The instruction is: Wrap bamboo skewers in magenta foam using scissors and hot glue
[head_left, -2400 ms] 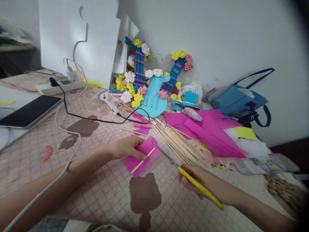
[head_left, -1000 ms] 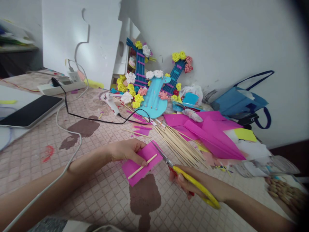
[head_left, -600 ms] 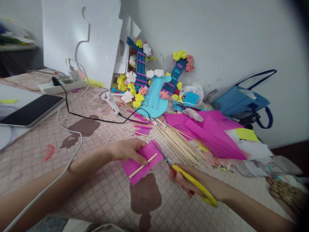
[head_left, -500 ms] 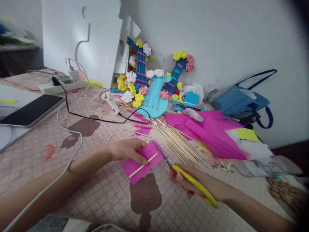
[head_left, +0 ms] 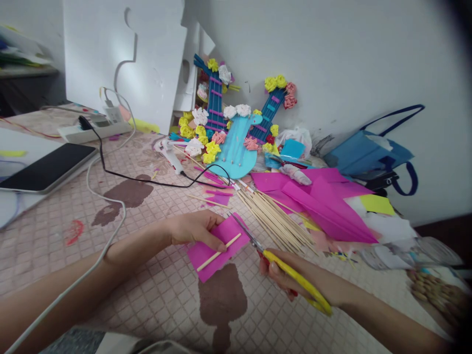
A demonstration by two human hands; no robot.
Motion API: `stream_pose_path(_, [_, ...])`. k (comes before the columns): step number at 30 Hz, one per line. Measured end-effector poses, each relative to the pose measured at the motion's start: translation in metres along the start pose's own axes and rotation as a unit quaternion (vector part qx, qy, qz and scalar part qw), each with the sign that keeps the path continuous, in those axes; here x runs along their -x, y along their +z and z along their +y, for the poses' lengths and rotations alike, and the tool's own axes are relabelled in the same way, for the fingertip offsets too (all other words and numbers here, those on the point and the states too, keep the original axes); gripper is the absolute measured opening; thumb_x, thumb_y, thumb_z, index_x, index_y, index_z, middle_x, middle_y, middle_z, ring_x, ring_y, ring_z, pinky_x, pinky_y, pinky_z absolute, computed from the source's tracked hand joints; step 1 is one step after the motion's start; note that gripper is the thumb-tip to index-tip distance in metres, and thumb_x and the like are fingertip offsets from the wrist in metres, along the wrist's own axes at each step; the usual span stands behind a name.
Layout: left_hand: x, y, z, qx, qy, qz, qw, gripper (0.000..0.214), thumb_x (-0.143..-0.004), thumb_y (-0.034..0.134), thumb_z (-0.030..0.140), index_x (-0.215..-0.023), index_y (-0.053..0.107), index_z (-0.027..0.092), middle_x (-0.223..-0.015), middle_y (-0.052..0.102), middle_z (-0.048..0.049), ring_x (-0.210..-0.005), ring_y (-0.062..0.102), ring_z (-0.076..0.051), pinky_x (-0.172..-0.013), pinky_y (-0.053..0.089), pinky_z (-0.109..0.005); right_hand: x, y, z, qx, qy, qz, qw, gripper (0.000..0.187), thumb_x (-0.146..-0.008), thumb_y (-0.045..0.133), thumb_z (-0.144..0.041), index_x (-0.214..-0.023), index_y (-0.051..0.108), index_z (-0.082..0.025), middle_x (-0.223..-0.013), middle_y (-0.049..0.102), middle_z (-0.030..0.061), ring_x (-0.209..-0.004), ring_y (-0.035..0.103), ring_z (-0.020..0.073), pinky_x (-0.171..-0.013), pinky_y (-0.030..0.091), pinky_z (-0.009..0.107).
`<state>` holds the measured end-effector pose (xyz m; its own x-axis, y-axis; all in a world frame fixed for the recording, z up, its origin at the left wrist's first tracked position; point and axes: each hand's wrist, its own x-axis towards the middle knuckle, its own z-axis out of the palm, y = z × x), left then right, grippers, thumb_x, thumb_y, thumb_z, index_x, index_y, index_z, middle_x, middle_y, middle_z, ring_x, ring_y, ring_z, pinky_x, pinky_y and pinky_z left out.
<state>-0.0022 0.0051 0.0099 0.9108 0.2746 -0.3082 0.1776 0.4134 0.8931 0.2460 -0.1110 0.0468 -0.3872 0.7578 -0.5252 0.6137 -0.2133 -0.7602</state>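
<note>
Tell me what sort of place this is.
Likely a home craft table: flower-decked paper guitars lean on the wall, wooden sticks lie heaped, the right hand holds scissors, the left hand pink paper.

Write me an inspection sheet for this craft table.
Surface: tiled-pattern table cloth with brown patches.
Job's things: pink paper piece with a short stick lying across it; yellow-handled scissors, blades at the paper's far edge.
Clutter: skewer bundle, pink sheets, paper guitars, glue gun.
Hands: left hand pins stick and paper; right hand grips the scissors.
Cables: black cable runs from the power strip past the glue gun; white cable crosses the left forearm.
Surroundings: white wall, cut-out board, blue bag, dark tablet.
</note>
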Motion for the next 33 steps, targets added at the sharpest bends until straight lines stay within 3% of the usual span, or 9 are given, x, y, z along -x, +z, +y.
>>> stream_pose_path(8, [0.0,0.001,0.002,0.0,-0.001,0.004,1.0,0.022,-0.066,0.08,0.027,-0.081,0.069,0.016,-0.072,0.07,0.0011,-0.058,0.061,-0.011,-0.055,0.047,-0.02,-0.002,0.001,0.002,-0.021,0.007,-0.002,1.0,0.043,-0.088,0.042,-0.062,-0.087,0.047,-0.019,-0.067,0.038,-0.0056,-0.052,0.037,0.0065,-0.046,0.041,0.019])
stream_pose_path(16, [-0.001,-0.002,0.0,-0.021,0.004,-0.001,1.0,0.022,-0.067,0.078,0.028,-0.084,0.069,0.017,-0.074,0.071,0.0005,-0.063,0.063,-0.012,-0.06,0.048,-0.022,-0.001,0.001,0.011,-0.055,0.007,0.002,0.998,0.024,-0.092,0.046,-0.042,-0.083,0.047,-0.02,-0.06,0.036,-0.0077,-0.047,0.034,0.0048,-0.042,0.038,0.015])
stream_pose_path(20, [-0.001,-0.003,-0.001,-0.023,0.012,0.001,1.0,0.02,-0.066,0.078,0.025,-0.082,0.069,0.016,-0.075,0.071,0.0011,-0.061,0.062,-0.011,-0.058,0.048,-0.02,-0.003,0.004,0.014,-0.066,0.041,0.019,0.997,0.018,-0.091,0.044,-0.036,-0.084,0.049,-0.02,-0.062,0.041,-0.0067,-0.045,0.038,0.0051,-0.039,0.038,0.015])
stream_pose_path(23, [-0.002,-0.003,-0.001,-0.02,0.011,0.01,1.0,0.021,-0.066,0.079,0.025,-0.082,0.069,0.015,-0.075,0.07,0.0002,-0.06,0.06,-0.01,-0.057,0.047,-0.019,-0.008,0.005,0.014,-0.051,0.053,0.056,0.996,0.019,-0.088,0.045,-0.038,-0.08,0.048,-0.02,-0.058,0.041,-0.0072,-0.04,0.037,0.0058,-0.037,0.037,0.017])
stream_pose_path(25, [-0.001,-0.003,0.0,-0.027,0.006,0.014,1.0,0.024,-0.066,0.078,0.026,-0.085,0.069,0.014,-0.077,0.07,-0.0011,-0.061,0.06,-0.01,-0.056,0.047,-0.019,-0.012,-0.001,0.016,0.014,0.033,0.121,0.992,0.022,-0.086,0.048,-0.039,-0.076,0.049,-0.02,-0.058,0.047,-0.0049,-0.045,0.044,0.0086,-0.042,0.04,0.02])
stream_pose_path(28, [0.001,-0.004,0.002,-0.051,0.001,0.012,0.999,0.029,-0.065,0.078,0.029,-0.089,0.07,0.015,-0.074,0.069,-0.0004,-0.058,0.059,-0.011,-0.052,0.045,-0.02,-0.022,-0.025,0.025,0.188,0.015,0.26,0.947,0.021,-0.082,0.053,-0.04,-0.077,0.056,-0.02,-0.07,0.062,0.0022,-0.067,0.059,0.0174,-0.058,0.044,0.027])
stream_pose_path(30, [0.003,-0.006,0.003,-0.086,-0.003,0.022,0.996,0.027,-0.064,0.078,0.031,-0.085,0.069,0.016,-0.066,0.066,0.0019,-0.053,0.057,-0.01,-0.048,0.042,-0.019,-0.029,-0.046,0.036,0.305,0.071,0.345,0.885,0.023,-0.082,0.054,-0.042,-0.085,0.061,-0.02,-0.077,0.067,0.0059,-0.073,0.062,0.0225,-0.062,0.043,0.03])
stream_pose_path(33, [0.006,-0.011,0.004,-0.163,-0.01,0.064,0.984,0.021,-0.064,0.076,0.03,-0.075,0.065,0.016,-0.06,0.061,0.0043,-0.049,0.051,-0.009,-0.044,0.037,-0.018,-0.039,-0.073,0.056,0.407,0.103,0.414,0.808,0.033,-0.084,0.053,-0.043,-0.102,0.06,-0.016,-0.087,0.069,0.012,-0.078,0.065,0.0267,-0.065,0.043,0.033])
